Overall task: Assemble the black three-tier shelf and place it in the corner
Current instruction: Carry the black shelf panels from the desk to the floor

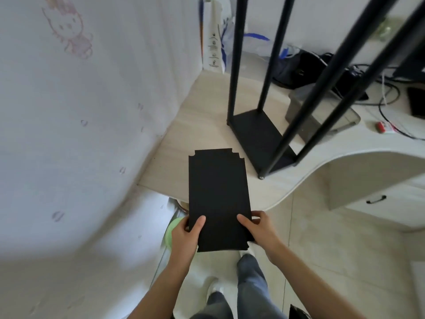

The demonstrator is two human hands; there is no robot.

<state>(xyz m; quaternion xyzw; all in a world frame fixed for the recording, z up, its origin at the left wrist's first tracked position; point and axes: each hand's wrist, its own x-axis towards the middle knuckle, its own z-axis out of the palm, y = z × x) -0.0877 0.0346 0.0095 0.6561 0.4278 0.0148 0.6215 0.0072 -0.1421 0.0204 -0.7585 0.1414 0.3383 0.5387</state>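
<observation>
Left hand and right hand are gripping the sides of a stiff, likely light shelf panel.

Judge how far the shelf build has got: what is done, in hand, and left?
Done: the bottom tier stands on the desk with four poles at its corners. In hand: the left hand and right hand hold a black panel by its near end. Left: fitting that panel onto the poles, any further tier, then setting the shelf in the corner.
</observation>
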